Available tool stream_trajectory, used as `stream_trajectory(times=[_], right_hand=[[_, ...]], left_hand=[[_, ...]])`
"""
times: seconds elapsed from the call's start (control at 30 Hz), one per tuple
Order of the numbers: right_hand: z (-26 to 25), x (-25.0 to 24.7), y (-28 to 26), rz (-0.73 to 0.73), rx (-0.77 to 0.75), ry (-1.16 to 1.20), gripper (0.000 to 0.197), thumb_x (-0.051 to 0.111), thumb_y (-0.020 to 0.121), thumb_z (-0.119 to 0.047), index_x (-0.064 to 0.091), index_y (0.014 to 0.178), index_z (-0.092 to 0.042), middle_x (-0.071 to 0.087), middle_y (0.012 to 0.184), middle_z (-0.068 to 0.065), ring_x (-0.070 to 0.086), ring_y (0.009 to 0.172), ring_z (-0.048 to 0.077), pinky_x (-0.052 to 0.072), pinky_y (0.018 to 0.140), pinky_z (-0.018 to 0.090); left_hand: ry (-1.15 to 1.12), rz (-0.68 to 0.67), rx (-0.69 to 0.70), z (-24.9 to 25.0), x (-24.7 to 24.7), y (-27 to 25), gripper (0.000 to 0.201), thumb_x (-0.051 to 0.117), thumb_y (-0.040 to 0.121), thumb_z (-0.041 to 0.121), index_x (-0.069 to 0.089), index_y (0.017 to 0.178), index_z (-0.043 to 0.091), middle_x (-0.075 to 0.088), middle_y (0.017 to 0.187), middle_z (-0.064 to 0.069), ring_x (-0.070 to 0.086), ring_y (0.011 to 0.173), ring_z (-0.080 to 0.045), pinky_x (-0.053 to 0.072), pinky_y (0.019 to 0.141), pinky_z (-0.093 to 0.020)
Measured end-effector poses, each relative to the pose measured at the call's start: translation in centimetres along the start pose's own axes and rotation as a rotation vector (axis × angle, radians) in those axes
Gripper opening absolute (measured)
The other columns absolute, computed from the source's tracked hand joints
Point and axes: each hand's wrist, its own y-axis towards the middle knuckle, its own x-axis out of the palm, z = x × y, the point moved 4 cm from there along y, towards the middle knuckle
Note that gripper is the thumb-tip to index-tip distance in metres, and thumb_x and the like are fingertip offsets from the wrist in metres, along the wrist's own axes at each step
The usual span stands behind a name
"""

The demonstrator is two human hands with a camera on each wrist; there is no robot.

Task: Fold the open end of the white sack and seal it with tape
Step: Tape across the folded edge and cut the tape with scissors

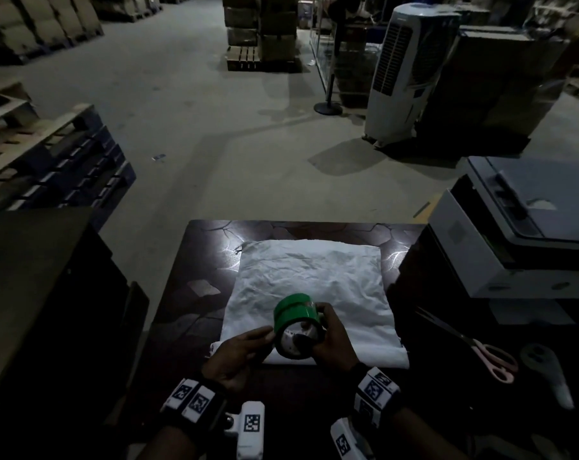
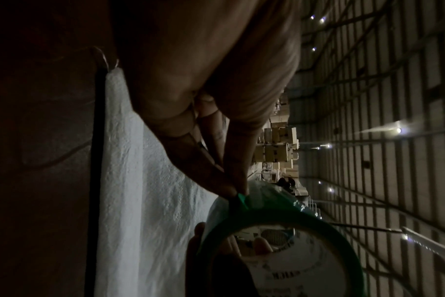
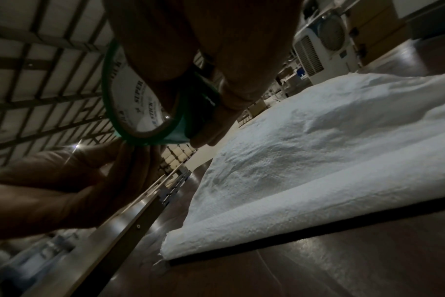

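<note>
Green tape roll [image 1: 296,322], one only, is being gripped by the right hand [image 1: 334,340] low in the centre of the head view: the fingers are curling over its outer band and the thumb is reaching into the white printed core. The left hand [image 1: 240,351] is meeting the roll from the left, its thumb and forefinger pinching at the green edge; the left wrist view shows those fingertips [image 2: 230,188] closing on a small raised green tab at the roll's rim. Both hands are hovering above the near end of the single white sack [image 1: 309,280], which is lying flat on the dark patterned table [image 1: 195,293] with its near edge folded over into a thick band, seen plainly in the right wrist view [image 3: 280,213]. The roll and both hands are covering part of that fold from the head camera. One pair of pink-handled scissors [image 1: 480,350] is lying at the lower right of the frame, well apart from the sack, with a pale tool [image 1: 547,373] just beside it. One grey printer [image 1: 520,227] is standing at the right edge. One white air cooler [image 1: 404,74] is standing on the floor at the upper right, and stacked pallets [image 1: 49,154] are occupying the left side.
</note>
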Motion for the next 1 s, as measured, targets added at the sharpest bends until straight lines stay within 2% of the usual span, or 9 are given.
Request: stream_trajectory(times=[0.13, 0.27, 0.37, 0.5, 0.63, 0.77, 0.87, 0.93, 1.0], right_hand=[[-0.1, 0.1, 0.2, -0.023, -0.043, -0.117, 0.049, 0.079, 0.066, -0.026, 0.050, 0.105, -0.034, 0.067, 0.097, -0.001, 0.069, 0.084, 0.016, 0.057, 0.072, 0.043], [-0.8, 0.3, 0.2, -0.078, -0.100, -0.265, 0.044, 0.073, 0.074, -0.019, 0.046, 0.103, -0.039, 0.065, 0.097, -0.008, 0.066, 0.083, 0.006, 0.053, 0.066, 0.026], [-1.4, 0.8, 0.1, -0.077, -0.182, -0.310, 0.036, 0.068, 0.074, -0.022, 0.048, 0.104, -0.031, 0.065, 0.094, -0.004, 0.064, 0.084, 0.010, 0.053, 0.070, 0.036], [-1.8, 2.4, 0.0, -0.185, -0.164, -0.360, 0.036, 0.062, 0.076, -0.039, 0.050, 0.109, -0.032, 0.055, 0.101, -0.018, 0.053, 0.090, -0.009, 0.045, 0.079, 0.024], [-2.5, 3.7, 0.2, -0.207, -0.171, -0.497, 0.062, 0.050, 0.068, -0.064, 0.045, 0.121, -0.031, 0.055, 0.108, -0.011, 0.056, 0.095, 0.007, 0.045, 0.083, 0.026], [-2.6, 5.0, 0.6, -0.204, -0.203, -0.531, 0.059, 0.064, 0.072, -0.054, 0.043, 0.122, -0.030, 0.057, 0.108, -0.010, 0.058, 0.094, 0.010, 0.043, 0.079, 0.024], [-2.3, 5.6, 0.9, -0.198, -0.201, -0.529, 0.068, 0.062, 0.065, -0.061, 0.045, 0.122, -0.029, 0.056, 0.109, -0.009, 0.058, 0.095, 0.009, 0.045, 0.080, 0.026], [-1.8, 6.2, 1.1, -0.186, -0.144, -0.509, 0.056, 0.065, 0.066, -0.059, 0.045, 0.115, -0.039, 0.056, 0.105, -0.013, 0.058, 0.092, 0.004, 0.048, 0.079, 0.026], [-1.3, 6.8, 1.5, -0.186, -0.128, -0.476, 0.040, 0.069, 0.074, -0.048, 0.044, 0.105, -0.047, 0.058, 0.098, -0.015, 0.058, 0.087, -0.003, 0.048, 0.075, 0.026]], left_hand=[[-0.022, -0.070, -0.126, 0.2, -0.5, 0.0, 0.045, 0.072, 0.075, 0.013, 0.064, 0.118, 0.004, 0.065, 0.118, -0.007, 0.066, 0.087, -0.007, 0.051, 0.068, -0.017], [0.042, -0.092, -0.238, 0.3, -1.6, 0.2, 0.043, 0.076, 0.072, 0.011, 0.066, 0.112, 0.000, 0.058, 0.121, -0.012, 0.054, 0.101, -0.017, 0.042, 0.086, -0.024], [0.045, -0.115, -0.274, 0.3, -2.1, 0.2, 0.049, 0.074, 0.073, 0.007, 0.059, 0.116, -0.009, 0.055, 0.114, -0.022, 0.051, 0.103, -0.029, 0.039, 0.095, -0.034], [0.202, 0.018, -0.150, 1.0, -3.3, 0.3, 0.018, 0.059, 0.085, -0.002, 0.065, 0.099, -0.013, 0.066, 0.084, -0.020, 0.069, 0.067, -0.023, 0.057, 0.060, -0.028], [0.393, 0.139, -0.111, 1.5, -5.3, 0.6, 0.021, 0.061, 0.087, 0.006, 0.074, 0.072, 0.011, 0.065, 0.081, -0.014, 0.064, 0.058, -0.014, 0.052, 0.056, -0.025], [0.253, 0.088, -0.150, 1.6, -5.8, -0.4, 0.026, 0.070, 0.080, 0.014, 0.069, 0.098, -0.005, 0.067, 0.096, -0.020, 0.062, 0.083, -0.032, 0.048, 0.074, -0.040], [0.106, -0.004, -0.198, 0.9, -5.6, -0.8, 0.029, 0.068, 0.080, 0.016, 0.067, 0.102, -0.003, 0.068, 0.088, -0.015, 0.066, 0.072, -0.025, 0.050, 0.061, -0.033], [0.038, -0.044, -0.209, 0.6, -5.6, -1.0, 0.025, 0.068, 0.081, 0.019, 0.065, 0.102, 0.006, 0.067, 0.078, -0.008, 0.065, 0.062, -0.019, 0.049, 0.053, -0.028], [0.035, -0.029, -0.155, 0.6, -6.2, -0.6, 0.026, 0.070, 0.080, 0.019, 0.065, 0.103, 0.007, 0.069, 0.082, -0.009, 0.068, 0.069, -0.020, 0.052, 0.056, -0.028]])
